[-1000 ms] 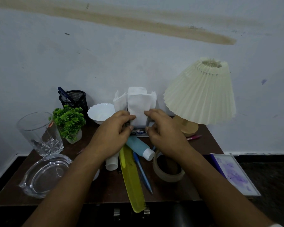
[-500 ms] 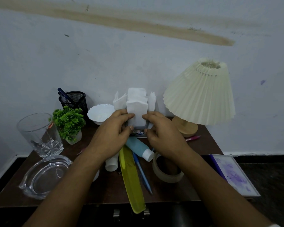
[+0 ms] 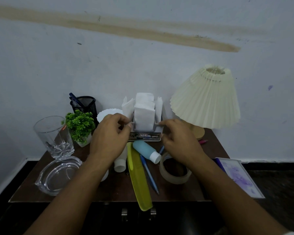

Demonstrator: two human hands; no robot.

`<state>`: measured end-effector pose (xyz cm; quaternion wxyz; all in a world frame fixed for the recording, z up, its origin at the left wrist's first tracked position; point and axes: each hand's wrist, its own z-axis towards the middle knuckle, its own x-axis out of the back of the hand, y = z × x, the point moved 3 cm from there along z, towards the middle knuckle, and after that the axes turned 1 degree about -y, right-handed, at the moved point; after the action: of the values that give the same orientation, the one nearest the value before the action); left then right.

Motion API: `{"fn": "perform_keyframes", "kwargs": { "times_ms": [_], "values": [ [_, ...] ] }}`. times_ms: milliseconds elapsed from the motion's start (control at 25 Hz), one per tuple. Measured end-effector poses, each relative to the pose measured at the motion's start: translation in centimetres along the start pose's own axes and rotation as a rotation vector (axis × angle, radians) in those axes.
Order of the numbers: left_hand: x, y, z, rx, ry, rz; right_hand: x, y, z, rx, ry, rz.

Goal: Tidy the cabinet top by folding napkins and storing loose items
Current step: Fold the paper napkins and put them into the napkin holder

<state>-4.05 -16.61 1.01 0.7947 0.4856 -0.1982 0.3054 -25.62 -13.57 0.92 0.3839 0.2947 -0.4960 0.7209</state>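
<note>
Folded white napkins (image 3: 144,116) stand upright in a napkin holder (image 3: 145,136) at the back middle of the dark wooden cabinet top (image 3: 112,190). My left hand (image 3: 109,139) hovers just left of the holder, fingers loosely curled and holding nothing. To the holder's right, my right hand (image 3: 178,139) has a fingertip at the holder's edge and grips nothing. In front of the holder lie a teal bottle (image 3: 146,151), a white tube (image 3: 120,162), a yellow-green comb (image 3: 139,180), a blue pen (image 3: 151,177) and a tape roll (image 3: 175,172).
A pleated lamp (image 3: 206,97) stands at the back right, with a pink pen (image 3: 203,141) by its base. On the left are a tall glass (image 3: 53,134), a glass ashtray (image 3: 58,175), a small plant (image 3: 80,125), a mesh pen cup (image 3: 84,104) and a white bowl (image 3: 109,113). A purple notepad (image 3: 238,175) lies at the right edge.
Both hands let go of the front napkin, which now sits lower in the holder. The hands have moved apart to either side of it.
</note>
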Motion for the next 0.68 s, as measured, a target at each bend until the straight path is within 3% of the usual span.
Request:
{"fn": "perform_keyframes", "kwargs": {
  "times_ms": [160, 400, 680],
  "values": [
    [-1.0, -0.6, -1.2, 0.109, -0.076, 0.038, -0.3, 0.1, -0.5, -0.039, -0.033, 0.003],
    [-2.5, -1.0, -0.4, 0.118, -0.089, 0.028, -0.8, 0.0, 0.2, -0.085, -0.063, 0.065],
    [-3.4, -1.5, 0.5, 0.156, -0.091, -0.181, -1.2, 0.3, 1.0, -0.127, -0.060, 0.146]
  ]
}}
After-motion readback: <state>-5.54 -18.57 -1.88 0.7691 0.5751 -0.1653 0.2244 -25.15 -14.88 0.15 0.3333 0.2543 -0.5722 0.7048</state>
